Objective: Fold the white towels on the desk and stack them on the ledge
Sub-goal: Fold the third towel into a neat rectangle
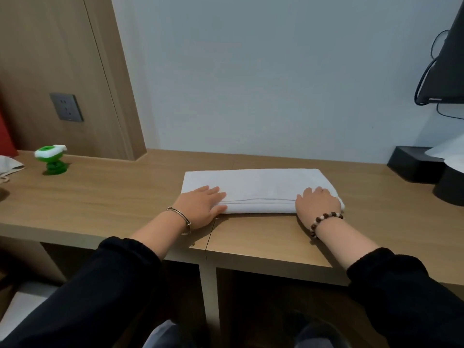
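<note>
at the far left a green and white gadget point(51, 159) is standing on the wooden desk point(113, 197), below a grey wall socket point(66, 107). the left hand point(200, 205) is lying flat, fingers straight, pressing the left end of the folded white towel point(256, 188). the towel is lying lengthwise at mid-desk, near the wall. the right hand point(317, 204) is pressing palm-down on its right end, gripping nothing. a black box point(411, 164) is sitting further right, under a dark monitor point(444, 71).
</note>
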